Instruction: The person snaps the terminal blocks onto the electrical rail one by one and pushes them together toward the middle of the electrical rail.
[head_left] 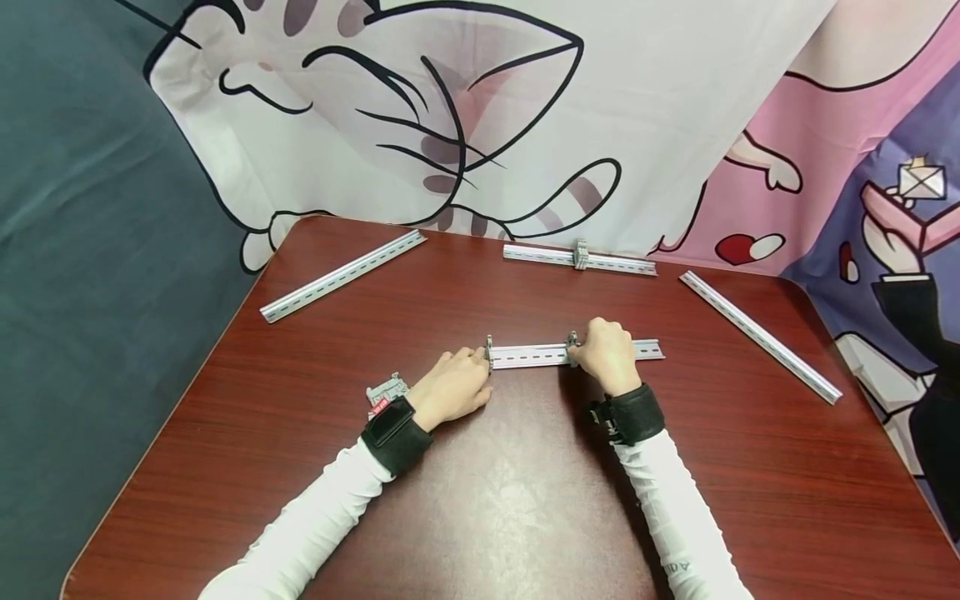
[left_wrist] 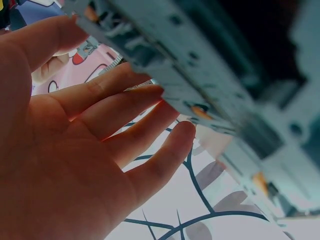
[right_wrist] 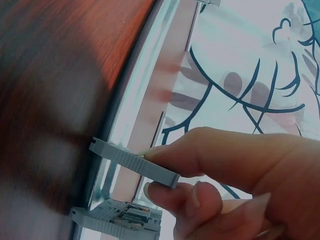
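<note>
A slotted metal DIN rail (head_left: 525,358) lies crosswise before me. My right hand (head_left: 609,358) pinches a thin grey terminal block (right_wrist: 137,164) between thumb and finger at the rail. Another grey terminal block (right_wrist: 117,220) sits close beside it on the rail. At the rail's left end stands a small grey piece (head_left: 489,354), with the fingertips of my left hand (head_left: 453,387) right at it. The left fingers extend loosely in the left wrist view. Grey terminal blocks with a red label (head_left: 386,393) lie beside the left wrist; blurred grey blocks (left_wrist: 195,85) fill that wrist view's upper right.
A bare rail (head_left: 341,277) lies at the back left and another (head_left: 761,337) at the right. The back rail (head_left: 622,264) carries a grey block (head_left: 581,254). Behind the brown table (head_left: 502,500) hangs a printed cat cloth (head_left: 660,108).
</note>
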